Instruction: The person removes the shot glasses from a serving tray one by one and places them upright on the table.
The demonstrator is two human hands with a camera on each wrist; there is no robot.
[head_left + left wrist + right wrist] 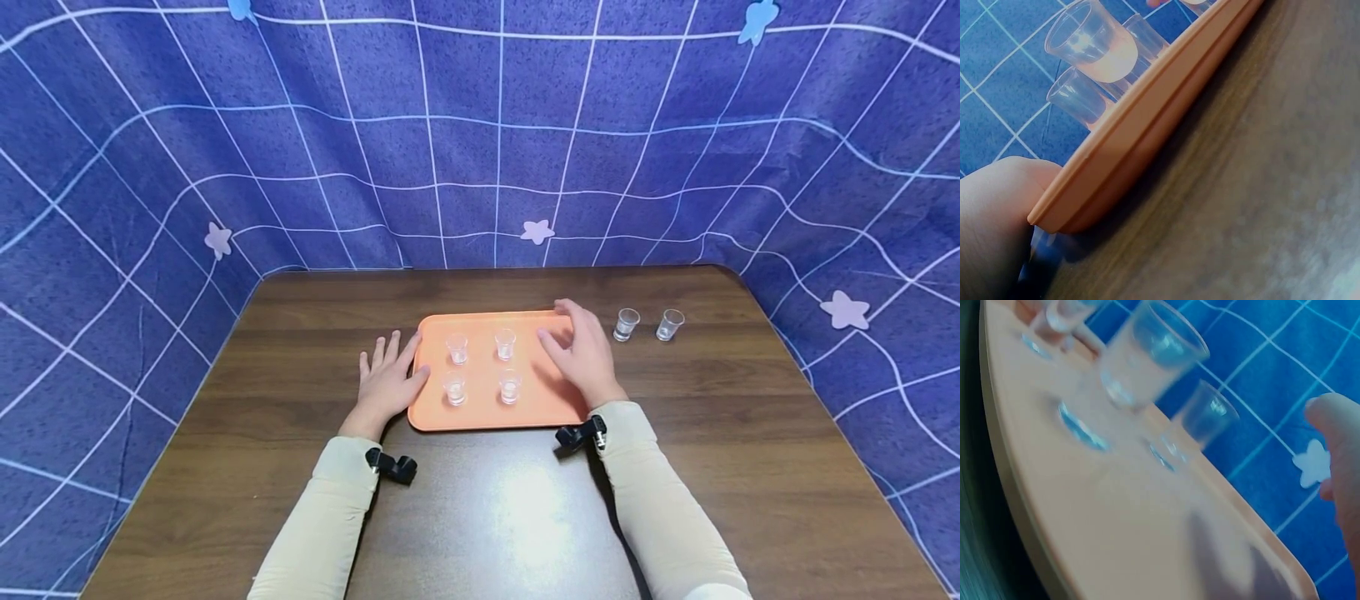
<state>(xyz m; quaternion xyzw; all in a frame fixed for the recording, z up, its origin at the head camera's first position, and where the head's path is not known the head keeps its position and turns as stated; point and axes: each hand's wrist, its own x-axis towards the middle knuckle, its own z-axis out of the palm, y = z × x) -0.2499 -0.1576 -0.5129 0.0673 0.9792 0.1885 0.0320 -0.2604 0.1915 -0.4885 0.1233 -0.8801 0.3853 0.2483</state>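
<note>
The tray (481, 367) bearing four glasses (506, 344) was touched by the spread left hand (386, 385); above it the right hand (587, 357) was held, thumb and fingers parted.

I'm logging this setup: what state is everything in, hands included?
Orange tray: flat on the table.
Four glasses on the tray: upright, contents unclear.
Two glasses on the table: upright, contents unclear.
Left hand: fingers spread, touching the tray's left edge.
Right hand: over the tray's right end, holding nothing.
Patterned cloth: hanging behind the table.

No legible text in any view — labels, brands, numbers, signs: none readable.
</note>
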